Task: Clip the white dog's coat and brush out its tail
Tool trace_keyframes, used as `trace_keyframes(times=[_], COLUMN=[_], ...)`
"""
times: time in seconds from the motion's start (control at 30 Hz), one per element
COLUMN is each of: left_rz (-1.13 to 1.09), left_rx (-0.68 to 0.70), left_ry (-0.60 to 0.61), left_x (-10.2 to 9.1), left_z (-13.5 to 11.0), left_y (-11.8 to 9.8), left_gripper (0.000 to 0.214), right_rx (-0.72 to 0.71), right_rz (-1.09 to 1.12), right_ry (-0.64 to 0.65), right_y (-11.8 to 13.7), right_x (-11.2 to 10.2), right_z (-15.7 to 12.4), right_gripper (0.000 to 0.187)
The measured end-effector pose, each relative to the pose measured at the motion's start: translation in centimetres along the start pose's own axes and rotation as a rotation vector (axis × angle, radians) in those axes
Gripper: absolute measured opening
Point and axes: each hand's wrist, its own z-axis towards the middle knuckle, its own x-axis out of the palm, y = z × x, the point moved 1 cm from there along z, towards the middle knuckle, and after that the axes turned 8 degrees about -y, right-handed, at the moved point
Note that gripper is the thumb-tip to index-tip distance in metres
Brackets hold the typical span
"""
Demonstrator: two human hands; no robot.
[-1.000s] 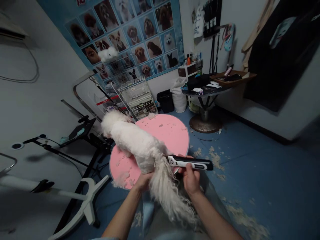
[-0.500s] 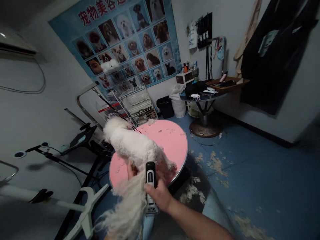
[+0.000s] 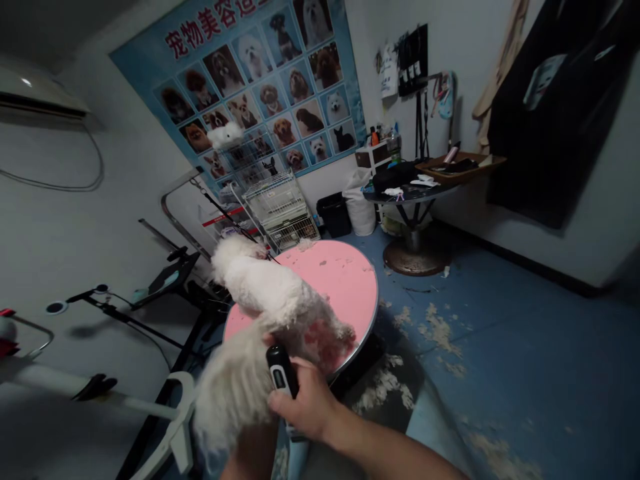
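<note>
The person is wearing pale blue-grey clothing (image 3: 430, 420) over the lap; the right hand (image 3: 305, 407), right forearm (image 3: 390, 453) and left forearm (image 3: 250, 457) are showing bare.

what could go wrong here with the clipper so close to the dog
The dog stands near the rim of the pink table; a flinch might take it over the edge. The clipper in the right hand sits close against the tail, so a sudden wriggle could nick skin.
</note>
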Motion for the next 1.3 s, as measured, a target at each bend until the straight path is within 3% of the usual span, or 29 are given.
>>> trace_keyframes(times=[0.1, 0.2, 0.37, 0.5, 0.57, 0.67, 0.87, 0.93, 1.0, 1.07, 1.17, 1.23, 1.3], left_rz=[-0.24, -0.414, -0.3, -0.326, -0.335, -0.263, -0.078, -0.09, -0.128, -0.186, -0.243, -0.246, -0.221], left_rx=[0.002, -0.165, -0.386, -0.335, -0.349, -0.468, -0.543, -0.542, -0.542, -0.531, -0.525, -0.513, -0.492], left_ry=[-0.063, 0.003, 0.185, 0.286, 0.347, 0.418, 0.255, 0.253, 0.277, 0.291, 0.31, 0.316, 0.314], left_x=[0.9, 0.9, -0.5, -0.8, -1.0, -1.7, -2.1, -1.7, -1.4, -1.0, -0.6, -0.4, -0.2], left_z=[1.8, 3.8, 6.4, 7.4, 7.6, 7.4, 5.3, 4.6, 4.1, 3.9, 3.7, 3.6, 3.5], left_y=[-0.3, 0.3, 2.0, 2.8, 2.3, 0.5, -3.8, -4.8, -5.7, -6.3, -7.0, -7.3, -7.4], left_gripper=[0.048, 0.028, 0.029, 0.05, 0.046, 0.045, 0.057, 0.054, 0.05, 0.046, 0.036, 0.032, 0.032], right_rx=[0.111, 0.231, 0.352, 0.446, 0.372, 0.168, -0.388, -0.497, -0.524, -0.456, -0.329, -0.394, -0.55], right_rz=[0.006, 0.144, 0.459, 0.717, 0.68, 0.434, 0.04, -0.064, -0.165, -0.262, -0.355, -0.351, -0.329], right_ry=[-0.063, -0.179, -0.421, -0.43, -0.446, -0.446, -0.27, -0.242, -0.216, -0.213, -0.22, -0.21, -0.212], right_y=[-2.4, -5.8, -9.9, -10.2, -9.7, -8.8, -8.0, -7.4, -6.7, -6.2, -6.1, -6.3, -6.6], right_x=[-0.8, -2.2, -5.8, -7.4, -7.6, -7.4, -5.1, -4.1, -3.2, -2.3, -1.1, -0.5, -0.3], right_z=[-0.9, -1.9, -2.9, -3.3, -3.5, -3.5, -1.3, 0.5, 2.5, 3.9, 3.8, 2.7, 2.0], right_gripper=[0.018, 0.02, 0.042, 0.055, 0.05, 0.037, 0.029, 0.025, 0.025, 0.029, 0.035, 0.037, 0.036])
